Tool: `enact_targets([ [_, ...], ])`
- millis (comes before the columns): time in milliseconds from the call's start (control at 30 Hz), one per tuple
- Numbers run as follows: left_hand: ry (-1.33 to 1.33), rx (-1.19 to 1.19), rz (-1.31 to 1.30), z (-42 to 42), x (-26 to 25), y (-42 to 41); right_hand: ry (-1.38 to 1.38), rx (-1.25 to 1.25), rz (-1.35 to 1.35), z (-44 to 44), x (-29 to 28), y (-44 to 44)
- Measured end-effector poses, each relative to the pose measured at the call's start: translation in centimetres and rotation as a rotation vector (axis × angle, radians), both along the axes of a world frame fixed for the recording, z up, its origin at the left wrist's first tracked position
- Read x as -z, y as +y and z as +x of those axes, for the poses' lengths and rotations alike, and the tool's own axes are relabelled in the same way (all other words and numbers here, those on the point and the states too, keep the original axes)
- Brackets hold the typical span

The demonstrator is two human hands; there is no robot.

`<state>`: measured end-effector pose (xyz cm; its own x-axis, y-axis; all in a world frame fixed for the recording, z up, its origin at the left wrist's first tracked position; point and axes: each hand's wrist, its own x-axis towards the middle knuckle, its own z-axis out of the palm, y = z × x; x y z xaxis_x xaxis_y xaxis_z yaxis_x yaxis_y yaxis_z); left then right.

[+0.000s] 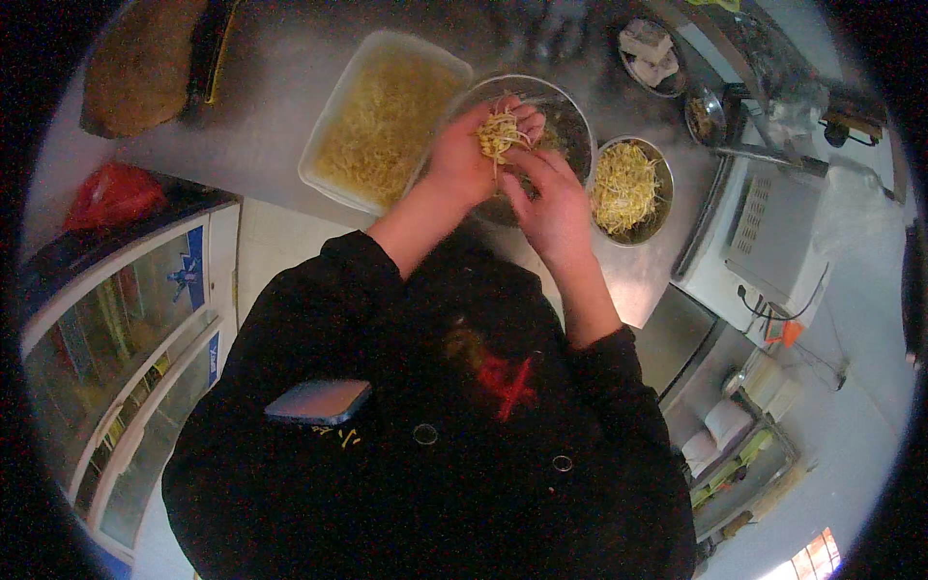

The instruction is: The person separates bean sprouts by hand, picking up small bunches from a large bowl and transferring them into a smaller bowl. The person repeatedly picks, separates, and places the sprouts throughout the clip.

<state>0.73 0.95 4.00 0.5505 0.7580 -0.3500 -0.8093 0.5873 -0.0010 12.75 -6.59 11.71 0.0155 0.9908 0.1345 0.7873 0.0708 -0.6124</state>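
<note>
A small clump of bean sprouts (pixel 499 135) rests in my cupped left hand (pixel 467 156), over a round metal bowl (pixel 589 119). My right hand (pixel 554 206) is just beside it, its fingertips at the lower edge of the clump; whether they pinch a sprout is unclear. My hands hide much of the bowl's inside. To its left is a rectangular translucent plastic tub (pixel 313 156) filled with pale yellowish, stringy food (pixel 384 119), perhaps sprouts in water. On the right, a smaller metal bowl (pixel 668 196) holds a heap of bean sprouts (pixel 623 190).
The vessels stand on a stainless steel table (pixel 268 109). At its far right are a dish with white blocks (pixel 649 52) and a small metal bowl (pixel 705 116). A brown board (pixel 141 69) lies far left, above a red plastic bag (pixel 116 196) on a glass-fronted cabinet (pixel 116 319).
</note>
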Motion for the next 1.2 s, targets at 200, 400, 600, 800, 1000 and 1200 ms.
enact_targets([
  [200,-0.053,0.040,-0.001,0.4,0.0,-0.2,0.028,0.028,-0.061,-0.3,0.9,0.3],
  [400,-0.033,0.062,-0.045,0.2,-0.2,-0.3,0.698,0.241,-0.307,1.3,0.8,-0.1],
  [600,0.070,0.135,0.056,0.0,0.2,-0.5,1.073,0.285,-0.466,2.8,-0.1,-0.4],
  [800,0.135,0.184,0.034,0.7,0.9,-0.5,1.424,0.431,-0.349,7.6,0.4,-1.7],
  [1000,0.049,0.315,-0.040,1.5,1.2,-0.6,1.468,0.478,-0.270,11.2,1.5,-3.4],
  [1200,0.255,0.563,0.260,4.2,-1.0,-1.9,0.941,0.526,-0.317,10.2,1.5,-3.8],
])
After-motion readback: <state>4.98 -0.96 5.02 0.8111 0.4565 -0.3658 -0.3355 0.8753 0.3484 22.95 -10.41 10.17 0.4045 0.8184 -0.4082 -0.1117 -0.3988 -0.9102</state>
